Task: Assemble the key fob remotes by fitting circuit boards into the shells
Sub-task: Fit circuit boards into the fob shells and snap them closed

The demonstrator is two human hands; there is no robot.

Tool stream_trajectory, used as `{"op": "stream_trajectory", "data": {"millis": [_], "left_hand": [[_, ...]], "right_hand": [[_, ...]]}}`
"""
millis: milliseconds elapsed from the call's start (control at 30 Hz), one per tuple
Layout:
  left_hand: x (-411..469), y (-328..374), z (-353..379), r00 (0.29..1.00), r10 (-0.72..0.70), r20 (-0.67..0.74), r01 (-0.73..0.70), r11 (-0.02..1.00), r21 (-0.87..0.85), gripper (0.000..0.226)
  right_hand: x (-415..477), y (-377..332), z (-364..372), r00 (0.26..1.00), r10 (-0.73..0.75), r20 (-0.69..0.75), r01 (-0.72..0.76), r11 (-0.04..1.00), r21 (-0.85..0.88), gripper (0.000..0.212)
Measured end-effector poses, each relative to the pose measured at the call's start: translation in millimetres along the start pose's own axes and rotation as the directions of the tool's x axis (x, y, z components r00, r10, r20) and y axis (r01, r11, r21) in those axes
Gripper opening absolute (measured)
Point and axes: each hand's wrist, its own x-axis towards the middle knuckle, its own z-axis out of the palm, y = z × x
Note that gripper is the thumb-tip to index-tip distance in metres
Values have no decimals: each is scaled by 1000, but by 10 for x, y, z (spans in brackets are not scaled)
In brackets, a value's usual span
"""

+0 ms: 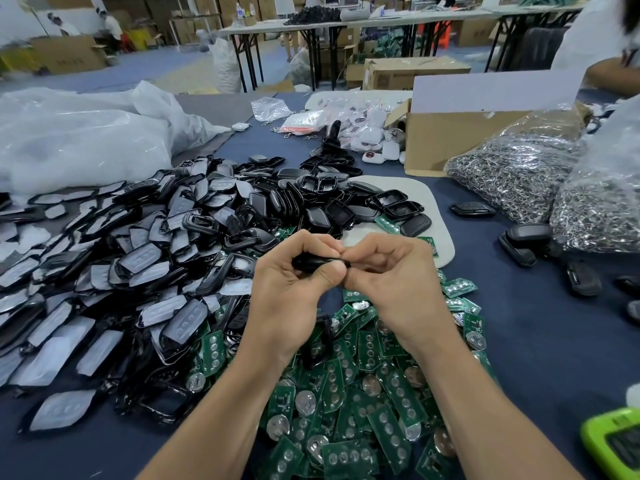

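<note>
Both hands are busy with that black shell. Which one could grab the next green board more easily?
Probably the right hand: it only pinches one end of the shell, and green boards lie just beneath it. The left hand wraps the shell.

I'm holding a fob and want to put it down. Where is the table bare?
Bare cloth lies between the boards and the green device, below the loose fobs. Shells crowd the left; boards fill the middle.
</note>
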Motion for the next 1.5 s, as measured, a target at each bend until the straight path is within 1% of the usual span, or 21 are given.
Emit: {"op": "stream_trajectory", "data": {"millis": [200, 300, 400, 500, 567, 633, 667, 733, 833, 967, 1033, 1133, 1233, 1267, 1300, 1333, 1367, 1400, 1433, 1467, 1500], "left_hand": [[13, -41, -13, 1000, -18, -12, 18, 1000, -1, 22], [18, -61, 10, 996, -74, -58, 78, 994, 79, 16], [23, -62, 19, 994, -78, -76, 89, 984, 152, 34], [33, -52, -12, 994, -61, -90, 79, 975, 210, 52], [38, -47, -23, 993, -55, -107, 77, 975, 209, 51], [31, -29, -15, 994, -27, -108, 44, 986, 163, 48], [25, -19, -2, 995, -4, -99, 18, 990, 143, 48], [4, -8, 24, 997, 24, -71, -16, 993, 114, 46], [-20, -23, 53, 999, -4, -35, 6, 999, 52, 37], [-34, -31, 65, 999, -39, -35, 42, 996, 78, 37], [-42, -17, 61, 998, -41, -47, 47, 991, 125, 44], [-51, 0, 72, 996, -49, -74, 61, 982, 178, 49], [-74, 39, 89, 995, -47, -83, 66, 967, 246, 55], [-81, 58, 89, 996, -42, -83, 65, 953, 294, 59], [-88, 80, 86, 995, -38, -89, 66, 936, 345, 63], [-93, 102, 78, 994, -31, -104, 69, 921, 384, 64], [-96, 120, 77, 992, -21, -127, 72, 911, 405, 62], [-93, 127, 80, 987, -7, -159, 72, 908, 412, 59], [-87, 123, 84, 979, 7, -204, 79, 908, 411, 55], [-75, 113, 86, 964, 12, -265, 100, 909, 404, 52], [-61, 100, 76, 943, 12, -333, 127, 911, 392, 50]], "right_hand": [[-5, 20, 5, 1000, 25, -3, -25, 1000, -2, 23], [32, 18, -21, 999, 28, -20, -29, 998, -53, 29], [62, 15, -54, 999, 14, -48, -19, 994, -111, 37], [71, 11, -82, 997, 24, -80, -30, 997, -76, 47], [73, 10, -102, 996, 37, -83, -39, 999, -21, 50], [65, 1, -108, 996, 66, -65, -65, 998, 15, 49], [55, 1, -106, 995, 77, -58, -77, 997, 0, 47], [37, 4, -96, 995, 80, -61, -87, 989, -117, 46], [29, 5, -86, 994, 105, -43, -113, 944, -311, 48], [6, 10, -51, 994, 109, 5, -90, 849, -521, 33], [-3, 5, -39, 996, 94, 8, -73, 821, -566, 29], [-3, -30, -51, 995, 94, 34, -60, 835, -547, 32], [-3, -58, -68, 992, 123, 28, -85, 819, -567, 31], [-2, -73, -79, 990, 139, -7, -120, 833, -541, 29], [9, -92, -102, 985, 152, -77, -170, 879, -446, 28], [18, -130, -139, 974, 167, -153, -201, 951, -236, 27], [29, -178, -182, 959, 203, -199, -191, 978, 79, 24], [41, -213, -226, 949, 233, -213, -151, 928, 340, 26], [43, -220, -273, 943, 238, -233, -109, 881, 460, 33], [43, -228, -287, 936, 231, -265, -109, 907, 406, 40], [38, -208, -283, 932, 194, -308, -137, 971, 197, 41]]}}
